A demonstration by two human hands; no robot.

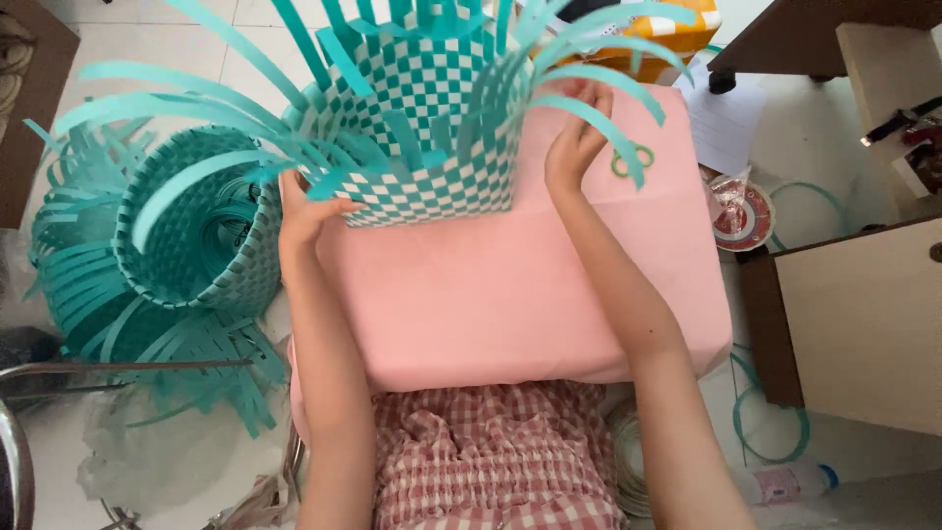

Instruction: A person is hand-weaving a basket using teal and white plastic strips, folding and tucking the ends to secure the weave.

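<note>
A half-woven basket of teal and white plastic strips is standing on a pink-covered surface in front of the person, and its loose strips are fanning upward and outward. The left hand is pressing against the lower left corner of the basket, with the fingers spread and the thumb lying along the woven wall. The right hand is touching the right edge, with fingers curling loosely among the loose strips; whether it is pinching one, I cannot tell. Green-handled scissors are lying just beside the right hand. Other teal baskets are resting on the floor at the left.
</note>
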